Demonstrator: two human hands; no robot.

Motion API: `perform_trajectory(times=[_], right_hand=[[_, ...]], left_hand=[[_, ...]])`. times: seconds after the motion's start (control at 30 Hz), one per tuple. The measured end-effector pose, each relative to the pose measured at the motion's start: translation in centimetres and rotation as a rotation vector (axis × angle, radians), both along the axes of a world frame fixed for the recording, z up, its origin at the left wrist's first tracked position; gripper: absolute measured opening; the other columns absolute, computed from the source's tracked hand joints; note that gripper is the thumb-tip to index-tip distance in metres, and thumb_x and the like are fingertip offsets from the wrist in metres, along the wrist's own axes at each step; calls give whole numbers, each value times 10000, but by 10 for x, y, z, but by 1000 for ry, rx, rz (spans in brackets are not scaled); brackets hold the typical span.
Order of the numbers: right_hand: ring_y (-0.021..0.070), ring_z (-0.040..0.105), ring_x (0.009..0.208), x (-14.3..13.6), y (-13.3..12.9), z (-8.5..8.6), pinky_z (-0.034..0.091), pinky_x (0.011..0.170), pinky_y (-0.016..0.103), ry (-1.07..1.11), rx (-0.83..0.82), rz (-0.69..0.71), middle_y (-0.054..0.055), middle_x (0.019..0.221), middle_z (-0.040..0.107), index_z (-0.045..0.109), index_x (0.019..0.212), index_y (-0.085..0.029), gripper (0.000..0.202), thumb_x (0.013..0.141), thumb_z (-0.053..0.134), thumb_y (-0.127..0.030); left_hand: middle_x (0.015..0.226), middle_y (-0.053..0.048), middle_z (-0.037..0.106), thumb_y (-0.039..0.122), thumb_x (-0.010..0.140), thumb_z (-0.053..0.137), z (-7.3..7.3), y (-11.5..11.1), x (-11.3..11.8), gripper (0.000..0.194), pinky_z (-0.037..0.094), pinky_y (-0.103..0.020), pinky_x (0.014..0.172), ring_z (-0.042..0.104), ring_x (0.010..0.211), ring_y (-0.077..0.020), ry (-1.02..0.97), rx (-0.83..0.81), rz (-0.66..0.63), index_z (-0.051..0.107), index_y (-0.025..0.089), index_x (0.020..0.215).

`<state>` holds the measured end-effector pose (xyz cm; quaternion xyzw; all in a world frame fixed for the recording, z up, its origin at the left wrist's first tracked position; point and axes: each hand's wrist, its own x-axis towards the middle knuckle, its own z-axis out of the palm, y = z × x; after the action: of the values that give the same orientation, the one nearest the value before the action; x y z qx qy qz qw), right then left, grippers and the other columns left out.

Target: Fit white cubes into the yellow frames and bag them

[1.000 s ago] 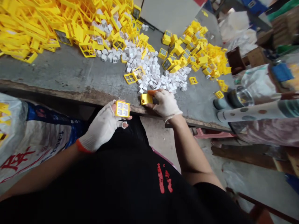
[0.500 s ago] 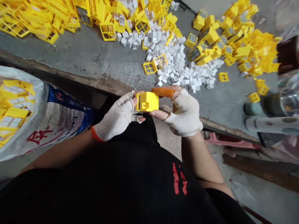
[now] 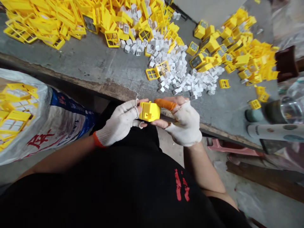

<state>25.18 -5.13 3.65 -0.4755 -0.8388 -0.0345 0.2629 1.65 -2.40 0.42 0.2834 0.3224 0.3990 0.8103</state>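
Between my two hands, just in front of the bench edge, is a yellow plastic housing [image 3: 150,111] with a small slot in its face. My left hand [image 3: 122,122], in a white fingerless glove with an orange cuff, grips its left side with thumb and fingers. My right hand [image 3: 184,122], also gloved and with an orange cover on one finger, pinches its right side. Beyond my hands lies a heap of small white cubes [image 3: 177,68]. A yellow four-pane frame [image 3: 152,74] rests at the near edge of that heap.
Yellow plastic parts [image 3: 47,20] pile up at the back left of the grey bench [image 3: 95,63]. More yellow housings [image 3: 237,47] lie at the right, near a clear jar [image 3: 291,109]. A printed sack [image 3: 61,126] of yellow and white pieces stands at my left.
The yellow housing has turned slightly in my hands, and its open left side is now less visible. Both hands still hold it, sitting a little lower in view as the camera shifted.
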Motion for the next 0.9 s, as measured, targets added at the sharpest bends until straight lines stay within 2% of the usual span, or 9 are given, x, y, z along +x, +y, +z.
perform_trajectory(times=[0.1,0.2,0.33,0.47,0.53,0.63,0.77,0.83,0.9], right_hand=[[308,760,990,-9,-7,-8,605,922,509,-23,61,-31,132,1179,836,812,1321,-254,475,1103,660,-648],[285,763,1031,-22,-11,-20,586,991,492,97,102,-50,113,1236,837,794,1363,-269,429,1093,719,-594],[281,781,1081,-29,-3,-29,645,987,471,621,-253,7,92,1214,821,786,1412,-265,637,984,799,-737],[254,767,1020,-35,5,-25,645,964,438,1011,-495,46,34,1061,819,878,1158,-297,527,840,957,-710],[233,764,976,-41,5,-25,652,939,413,1132,-539,24,20,1028,810,882,1091,-295,505,773,1025,-661],[219,777,895,-48,4,-32,681,882,398,1298,-707,-25,4,957,808,854,1047,-276,558,693,1069,-651],[236,802,933,-51,4,-40,700,914,418,1313,-831,-5,25,1001,843,823,1147,-268,641,718,1033,-696],[241,811,962,-52,5,-33,703,923,416,1192,-729,40,43,1056,857,811,1230,-269,641,804,966,-722],[250,815,996,-54,5,-17,706,931,422,973,-471,-1,68,1122,862,804,1291,-260,557,924,875,-674]], left_hand=[[1259,-123,842,461,953,872,5,1,-7,443,683,-360,799,803,1059,-284,232,252,-21,832,193,1304],[1248,-108,825,386,906,892,12,3,-14,440,660,-369,937,784,1137,-287,558,586,21,813,161,1275],[1196,-93,809,278,945,786,18,3,-19,295,654,-366,946,785,1091,-256,740,931,44,763,171,1218],[1204,-95,802,185,945,756,23,-2,-21,320,662,-437,990,782,1107,-275,742,1140,85,725,214,1262],[1181,-85,799,179,944,753,22,-4,-22,315,655,-458,1008,776,1117,-284,746,1110,102,733,223,1255],[1140,-68,798,206,936,758,16,0,-21,237,646,-444,1011,770,1098,-275,750,894,75,758,216,1173],[1299,-122,808,454,999,742,11,13,-9,377,658,-457,1039,776,1189,-314,360,454,4,772,203,1278],[1362,-135,807,491,999,713,14,18,4,423,643,-468,1089,776,1250,-329,131,224,18,770,201,1302],[1337,-124,826,403,969,711,19,20,18,396,634,-461,1105,783,1264,-329,-12,76,14,767,197,1302]])
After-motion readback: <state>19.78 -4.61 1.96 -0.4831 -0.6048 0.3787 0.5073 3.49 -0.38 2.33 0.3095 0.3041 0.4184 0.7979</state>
